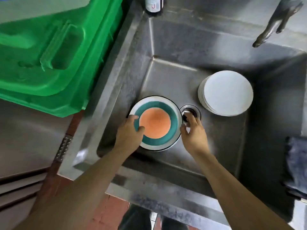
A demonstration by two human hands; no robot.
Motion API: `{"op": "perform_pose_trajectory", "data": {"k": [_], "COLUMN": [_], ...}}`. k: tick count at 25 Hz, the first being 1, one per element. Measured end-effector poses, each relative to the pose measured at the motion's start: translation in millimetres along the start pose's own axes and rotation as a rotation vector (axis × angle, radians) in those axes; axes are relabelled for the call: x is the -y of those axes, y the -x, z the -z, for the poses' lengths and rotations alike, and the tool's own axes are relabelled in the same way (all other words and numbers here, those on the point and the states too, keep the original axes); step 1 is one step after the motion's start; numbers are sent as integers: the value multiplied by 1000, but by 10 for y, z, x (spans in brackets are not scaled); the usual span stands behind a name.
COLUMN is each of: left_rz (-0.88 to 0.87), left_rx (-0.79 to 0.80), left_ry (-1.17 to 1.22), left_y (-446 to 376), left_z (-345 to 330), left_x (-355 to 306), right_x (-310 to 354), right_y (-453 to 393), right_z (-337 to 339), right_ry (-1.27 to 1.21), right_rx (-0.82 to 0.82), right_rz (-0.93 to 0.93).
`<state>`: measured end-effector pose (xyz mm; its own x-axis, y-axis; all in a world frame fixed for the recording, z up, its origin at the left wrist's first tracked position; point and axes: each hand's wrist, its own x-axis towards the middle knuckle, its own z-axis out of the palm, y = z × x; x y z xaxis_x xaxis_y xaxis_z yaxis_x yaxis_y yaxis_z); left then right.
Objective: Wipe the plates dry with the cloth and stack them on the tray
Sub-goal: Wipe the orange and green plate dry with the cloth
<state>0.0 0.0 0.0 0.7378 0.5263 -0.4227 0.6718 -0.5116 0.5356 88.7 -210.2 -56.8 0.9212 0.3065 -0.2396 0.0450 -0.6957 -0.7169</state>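
Stainless sink (166, 47), one basin, as I see it from the head view; progress entries follow.

Item 1: coloured plate (156, 123), orange centre, teal ring, white rim, lying in the basin just left of the drain (191, 112). More rims show beneath it, so I judge it the top of a short stack. My left hand (129, 135) grips its near-left edge, thumb on the teal ring, fingers (132, 117) curled over the rim.

Item 2: right hand (192, 135), at the plate's right edge near the drain, fingers loosely bent; I cannot tell whether they touch the rim or pinch anything.

Item 3: white plates (227, 93), a stack in the basin's right part, apart from the coloured one, untouched.

Item 4: dark cloth (297, 163), on the surface at the right edge, in neither hand.

Item 5: green bin (54, 52), lid shut, left of the sink. Tap (274, 25) and bottle (153, 4) at the back.

Tray: not in view.

Status, my judgement: nothing visibly wiped or stacked yet; first plate only being lifted; both stacks remain.
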Motion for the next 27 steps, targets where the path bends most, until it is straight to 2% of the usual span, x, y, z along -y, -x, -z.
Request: {"op": "perform_pose_trajectory", "data": {"k": [4,8,16,19,27], "left_rz": [181,263,378,503,582], "left_rx": [77,131,63,75,-55], "left_ry": [16,45,-52,50,358], "left_y": [-290,-486,-627,-595,-626], "left_z": [-209,-394,-554,-610,-704], "left_x": [98,261,281,298,336], "right_x": [-228,-389,-474,-467,-426], "right_y": [-274,-489,-584,-615,-562], "right_z": [-231,-414,-554,-556,-539], "right_ry": [2,69,124,137,39], "right_rx": [73,69,90,91,21], "right_rz": [-170,-199,-256,-281,-251]}}
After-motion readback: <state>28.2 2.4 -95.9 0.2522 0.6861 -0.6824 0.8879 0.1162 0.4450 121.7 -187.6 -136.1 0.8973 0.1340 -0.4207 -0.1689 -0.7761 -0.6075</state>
